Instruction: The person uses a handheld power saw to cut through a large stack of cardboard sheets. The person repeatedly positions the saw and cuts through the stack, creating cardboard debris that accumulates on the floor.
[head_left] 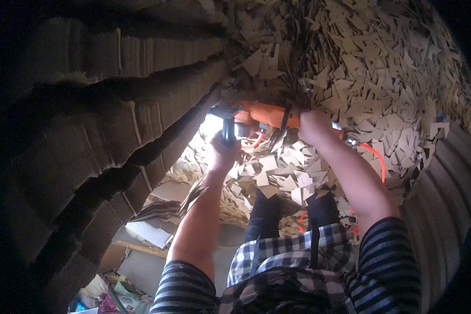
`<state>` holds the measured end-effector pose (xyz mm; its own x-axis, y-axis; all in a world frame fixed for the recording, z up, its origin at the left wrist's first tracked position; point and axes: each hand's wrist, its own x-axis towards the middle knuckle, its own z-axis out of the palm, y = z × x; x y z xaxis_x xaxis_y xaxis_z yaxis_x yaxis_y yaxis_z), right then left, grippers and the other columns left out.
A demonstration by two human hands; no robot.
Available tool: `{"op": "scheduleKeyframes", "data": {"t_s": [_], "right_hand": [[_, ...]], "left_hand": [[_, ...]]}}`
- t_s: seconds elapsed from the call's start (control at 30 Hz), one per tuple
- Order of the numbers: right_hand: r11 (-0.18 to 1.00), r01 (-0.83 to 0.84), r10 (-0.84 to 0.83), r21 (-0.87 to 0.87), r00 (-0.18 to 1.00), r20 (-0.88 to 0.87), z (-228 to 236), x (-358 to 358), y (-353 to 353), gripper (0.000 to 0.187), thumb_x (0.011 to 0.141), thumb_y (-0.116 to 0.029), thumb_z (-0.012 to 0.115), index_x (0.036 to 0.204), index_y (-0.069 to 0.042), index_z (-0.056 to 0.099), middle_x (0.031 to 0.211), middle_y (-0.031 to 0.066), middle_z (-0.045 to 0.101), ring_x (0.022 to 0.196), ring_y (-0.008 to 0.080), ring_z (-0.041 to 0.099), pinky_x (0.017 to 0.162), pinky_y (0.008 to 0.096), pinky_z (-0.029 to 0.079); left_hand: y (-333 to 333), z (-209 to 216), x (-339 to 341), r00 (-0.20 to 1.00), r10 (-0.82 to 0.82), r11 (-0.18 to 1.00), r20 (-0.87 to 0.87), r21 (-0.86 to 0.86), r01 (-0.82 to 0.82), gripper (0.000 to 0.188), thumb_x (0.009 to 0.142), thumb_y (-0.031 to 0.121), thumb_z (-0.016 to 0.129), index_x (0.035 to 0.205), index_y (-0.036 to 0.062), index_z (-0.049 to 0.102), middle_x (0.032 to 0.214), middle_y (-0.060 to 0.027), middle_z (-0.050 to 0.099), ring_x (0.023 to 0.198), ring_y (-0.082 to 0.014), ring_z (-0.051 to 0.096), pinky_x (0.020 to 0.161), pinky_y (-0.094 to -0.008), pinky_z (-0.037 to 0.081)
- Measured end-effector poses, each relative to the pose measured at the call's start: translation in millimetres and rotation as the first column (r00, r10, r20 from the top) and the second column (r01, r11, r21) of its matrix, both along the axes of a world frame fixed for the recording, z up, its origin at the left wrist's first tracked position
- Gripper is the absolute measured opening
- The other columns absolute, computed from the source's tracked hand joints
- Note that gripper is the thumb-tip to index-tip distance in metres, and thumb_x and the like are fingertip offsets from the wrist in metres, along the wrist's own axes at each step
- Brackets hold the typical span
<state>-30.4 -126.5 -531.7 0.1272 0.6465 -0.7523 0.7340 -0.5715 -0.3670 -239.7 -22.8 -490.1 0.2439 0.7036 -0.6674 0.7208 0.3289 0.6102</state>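
An orange air tool with a black side handle is held crosswise in front of me. My left hand is wrapped round the upright side handle. My right hand is closed round the rear of the tool's orange body. A red-orange hose runs from the tool's right end. The tool's left end is up against or close to a tall stack of cardboard sheets; contact cannot be made out. Bright light shows behind the left hand.
Cardboard scraps cover the floor and pile up at the far right, also round my legs. A ribbed grey panel stands at the right. At the lower left are a white block and a heap of mixed rubbish.
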Motion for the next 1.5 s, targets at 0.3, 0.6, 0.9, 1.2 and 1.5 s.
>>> {"op": "scheduleKeyframes", "data": {"t_s": [0.3,0.6,0.9,1.2,1.5], "right_hand": [[0.989,0.097,-0.095,-0.112,0.995,0.024,-6,-24,5,0.020,0.060,-0.013,0.057,0.077,-0.003,0.060,0.076,0.0145,0.060,0.073,0.0276,0.059,0.065,0.0359,0.046],[0.979,0.167,-0.169,-0.118,0.986,-0.007,18,-55,-19,0.019,0.063,-0.017,0.056,0.076,-0.004,0.059,0.077,0.0149,0.059,0.075,0.0280,0.058,0.066,0.0368,0.046],[0.953,0.181,-0.165,-0.244,0.983,0.083,18,-21,-86,0.023,0.060,-0.017,0.057,0.077,-0.002,0.060,0.076,0.0166,0.059,0.073,0.0307,0.058,0.067,0.0383,0.046],[0.975,0.199,-0.191,-0.097,0.978,0.081,3,-43,-33,0.022,0.060,-0.016,0.056,0.079,-0.004,0.059,0.077,0.0149,0.060,0.072,0.0289,0.059,0.064,0.0376,0.047],[0.923,0.290,-0.309,-0.254,0.950,-0.038,28,-76,-46,0.027,0.067,-0.022,0.056,0.084,-0.001,0.057,0.079,0.0146,0.060,0.074,0.0267,0.059,0.065,0.0374,0.046]], "left_hand": [[17,-31,-30,0.998,-0.053,0.999,0.033,-0.012,0.053,0.012,0.067,0.006,0.057,0.071,0.0026,0.046,0.052,-0.0017,0.047,0.037,-0.0081,0.044,0.032,-0.0216,0.037],[37,-10,-28,0.946,-0.281,0.954,-0.162,0.058,0.294,0.009,0.065,0.008,0.055,0.069,0.0021,0.048,0.050,-0.0044,0.048,0.037,-0.0106,0.047,0.036,-0.0256,0.040],[-38,11,13,0.932,-0.342,0.933,-0.116,-0.163,0.322,0.020,0.064,0.008,0.053,0.082,0.0006,0.050,0.064,-0.0102,0.053,0.055,-0.0178,0.052,0.051,-0.0297,0.042],[10,-10,-9,0.969,-0.203,0.975,-0.143,0.066,0.214,0.019,0.060,0.006,0.052,0.077,-0.0016,0.051,0.059,-0.0066,0.052,0.054,-0.0147,0.048,0.050,-0.0288,0.040],[22,-28,-33,0.951,-0.279,0.960,-0.133,-0.015,0.280,0.019,0.057,0.003,0.055,0.076,-0.0008,0.053,0.064,-0.0075,0.054,0.060,-0.0120,0.049,0.052,-0.0282,0.041]]}}
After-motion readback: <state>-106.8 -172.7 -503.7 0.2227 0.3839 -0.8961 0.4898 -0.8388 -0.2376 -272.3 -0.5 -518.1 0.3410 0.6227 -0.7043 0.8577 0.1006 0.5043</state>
